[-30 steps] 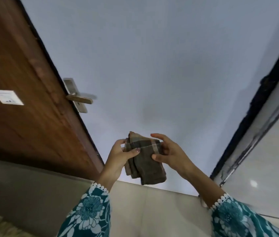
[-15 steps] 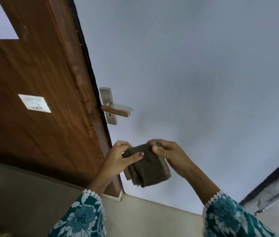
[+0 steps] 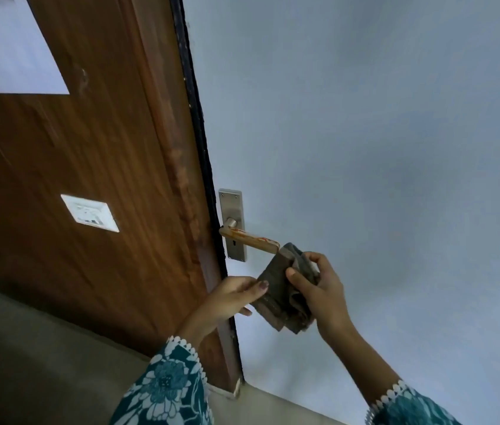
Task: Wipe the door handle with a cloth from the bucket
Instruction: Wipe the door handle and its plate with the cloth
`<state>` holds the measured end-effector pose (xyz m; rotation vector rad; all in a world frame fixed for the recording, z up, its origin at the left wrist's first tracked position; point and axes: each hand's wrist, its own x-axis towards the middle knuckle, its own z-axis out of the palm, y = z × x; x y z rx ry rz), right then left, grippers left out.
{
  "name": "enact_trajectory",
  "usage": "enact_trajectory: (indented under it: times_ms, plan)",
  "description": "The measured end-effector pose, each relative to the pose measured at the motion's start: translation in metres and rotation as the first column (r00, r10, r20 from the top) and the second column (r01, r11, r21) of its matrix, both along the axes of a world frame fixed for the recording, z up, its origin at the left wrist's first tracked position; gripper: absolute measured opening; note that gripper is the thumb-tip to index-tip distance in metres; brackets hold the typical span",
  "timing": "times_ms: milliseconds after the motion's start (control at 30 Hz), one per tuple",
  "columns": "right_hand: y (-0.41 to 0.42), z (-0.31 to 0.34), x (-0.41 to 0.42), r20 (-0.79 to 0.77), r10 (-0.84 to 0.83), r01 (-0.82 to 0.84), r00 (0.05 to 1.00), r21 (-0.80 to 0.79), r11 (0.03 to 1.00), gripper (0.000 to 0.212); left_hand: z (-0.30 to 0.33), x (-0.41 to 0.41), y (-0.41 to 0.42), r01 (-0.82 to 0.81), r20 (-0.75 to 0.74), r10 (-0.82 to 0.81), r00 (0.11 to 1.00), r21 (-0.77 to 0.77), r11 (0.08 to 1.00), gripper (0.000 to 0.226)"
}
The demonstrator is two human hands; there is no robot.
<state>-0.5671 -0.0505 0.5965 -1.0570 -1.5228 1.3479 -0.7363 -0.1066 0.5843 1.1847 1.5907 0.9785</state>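
Wooden door frame (image 3: 138, 179) at left; lever door handle (image 3: 250, 239) on a metal plate (image 3: 232, 210) against the pale door (image 3: 365, 148). Left hand (image 3: 230, 297) pinches the folded cloth (image 3: 276, 289); right hand (image 3: 319, 289) grips it, its top edge touching the handle's tip.

A folded grey-brown woven cloth (image 3: 285, 289), coarse and matt, sits beside a lever door handle (image 3: 250, 240) with a tan, smooth, faintly glossy grip marked with reddish streaks. Behind it is a brushed silver metal backplate (image 3: 232, 210), satin in finish. The pale blue door (image 3: 365, 148) looks painted, flat and matt. The dark brown wooden panel (image 3: 104, 148) shows grain under a light sheen.
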Motion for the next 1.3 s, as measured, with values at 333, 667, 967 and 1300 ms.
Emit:
enact_trajectory:
  times_ms: [333,667,967,1300]
  plan:
    - [0.03,0.045,-0.078,0.162,-0.529,0.053,0.833,0.928,0.368,0.026,0.047,-0.1,0.015,-0.288,0.002,0.628,0.778,0.89,0.354,0.013]
    - [0.047,-0.017,-0.145,0.383,-0.751,-0.294,0.538,0.92,0.258,0.044,0.057,-0.171,0.052,0.062,-0.228,0.677,0.7,0.963,0.261,0.018]
    - [0.05,-0.007,-0.169,0.434,-0.708,-0.21,0.557,0.898,0.386,0.026,0.072,-0.174,0.091,0.151,-0.219,0.719,0.66,0.976,0.158,0.037]
    - [0.05,-0.004,-0.141,0.454,-0.704,-0.117,0.546,0.873,0.473,0.012,0.067,-0.169,0.108,0.215,-0.305,0.8,0.517,0.951,0.223,0.052]
